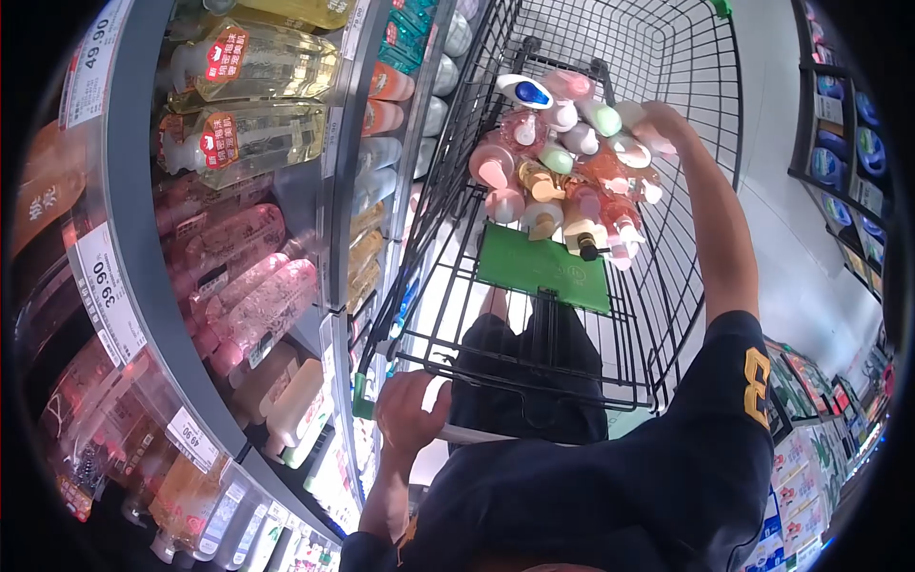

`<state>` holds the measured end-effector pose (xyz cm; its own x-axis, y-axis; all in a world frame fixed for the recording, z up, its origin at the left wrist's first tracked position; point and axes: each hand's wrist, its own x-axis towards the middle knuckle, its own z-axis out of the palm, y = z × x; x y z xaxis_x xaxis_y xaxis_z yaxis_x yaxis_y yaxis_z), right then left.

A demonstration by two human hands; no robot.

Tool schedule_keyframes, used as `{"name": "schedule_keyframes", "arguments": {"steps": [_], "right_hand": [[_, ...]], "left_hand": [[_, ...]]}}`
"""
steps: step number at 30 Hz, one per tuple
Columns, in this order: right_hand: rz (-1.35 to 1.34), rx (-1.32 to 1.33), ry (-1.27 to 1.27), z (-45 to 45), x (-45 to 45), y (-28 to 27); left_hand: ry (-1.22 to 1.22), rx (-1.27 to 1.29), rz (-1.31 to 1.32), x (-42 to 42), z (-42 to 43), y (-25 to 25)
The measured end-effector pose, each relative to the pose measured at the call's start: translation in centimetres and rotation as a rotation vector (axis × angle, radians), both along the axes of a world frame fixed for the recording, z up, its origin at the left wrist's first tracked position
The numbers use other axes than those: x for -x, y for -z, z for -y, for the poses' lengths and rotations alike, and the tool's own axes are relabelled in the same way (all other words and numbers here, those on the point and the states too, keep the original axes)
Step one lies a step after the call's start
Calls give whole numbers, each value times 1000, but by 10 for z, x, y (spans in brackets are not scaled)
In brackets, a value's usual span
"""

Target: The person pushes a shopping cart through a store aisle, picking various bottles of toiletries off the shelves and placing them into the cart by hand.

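Inside a black wire shopping cart (667, 57) stand several pump bottles (583, 195), mostly pink, white and orange, packed close together. A white bottle with a blue mark (524, 91) lies at their far left. My right hand (658, 126) reaches into the cart at the right side of the group, its fingers around or against a pale bottle (629, 114); the fingertips are partly hidden. My left hand (412, 410) is closed on the cart handle (467, 436) at its left end. A green panel (543, 269) sits at the near end of the basket.
Shelves (329, 257) with price tags run along the left, holding yellow bottles (257, 62) and pink bottles (262, 305). More shelves with blue packages (827, 164) stand at the far right. Stacked boxes (801, 486) are at the lower right.
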<state>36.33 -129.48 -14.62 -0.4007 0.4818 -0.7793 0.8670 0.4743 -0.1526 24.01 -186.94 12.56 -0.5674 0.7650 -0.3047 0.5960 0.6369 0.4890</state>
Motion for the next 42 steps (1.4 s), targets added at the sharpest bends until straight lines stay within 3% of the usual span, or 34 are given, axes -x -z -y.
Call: {"name": "schedule_keyframes", "arguments": {"steps": [2,6,7,8,10,14,17,23,30,35,42], "right_hand": [[-58,12,409,9,-1,-27],[-231,-36,469,13,-31,-39],[-398,-237,195,20,-60,-33],[-492,-188,292,34,-68,-39],[-658,-318,56,55,-81,-47],[-680,-470,11,78,-78,-54],[-450,-472,44,72,-64,-47],[-577,-487,259,76,-64,-39],[-640,-659,292,92,-60,-28],[-515,-628,329,94,-54,-35],[-631,-597,391,89,-61,-24]], "left_hand": [[3,-12,-4,0,3,2],[36,-53,-40,1,7,6],[42,-43,-33,1,8,8],[23,-48,-24,0,7,7],[24,-59,-15,1,9,10],[30,-60,-11,2,6,7],[24,-71,-27,1,5,7],[27,-20,-13,0,5,6],[10,5,-1,-2,2,5],[21,-34,2,0,-1,3],[-6,-72,-19,-1,-3,2]]}}
